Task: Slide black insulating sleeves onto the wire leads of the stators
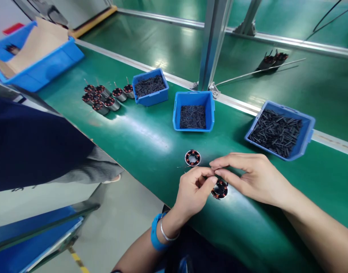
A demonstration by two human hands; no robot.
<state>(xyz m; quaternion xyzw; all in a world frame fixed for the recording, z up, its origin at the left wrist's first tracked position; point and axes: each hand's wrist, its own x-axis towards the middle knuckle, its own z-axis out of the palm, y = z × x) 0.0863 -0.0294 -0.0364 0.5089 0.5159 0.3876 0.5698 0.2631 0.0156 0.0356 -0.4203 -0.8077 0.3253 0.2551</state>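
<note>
A round metal part with copper windings (220,190) stands on the green table, just below my fingertips. My left hand (195,189) is pinched closed at its upper left edge; whatever lies between the fingers is too small to make out. From the right, my right hand (247,174) reaches in with thumb and index finger nearly together, their tips close to the left fingertips. Anything between them is also too small to name. A second wound part (192,158) sits just beyond my left hand, with a thin wire beside it.
Three blue bins (151,99) (193,130) (300,149) of small black pieces line the table's back. Several wound parts (112,103) stand at the left, near a large blue crate (46,68). A metal post (215,45) rises behind. A person's dark clothing (40,144) shows at left.
</note>
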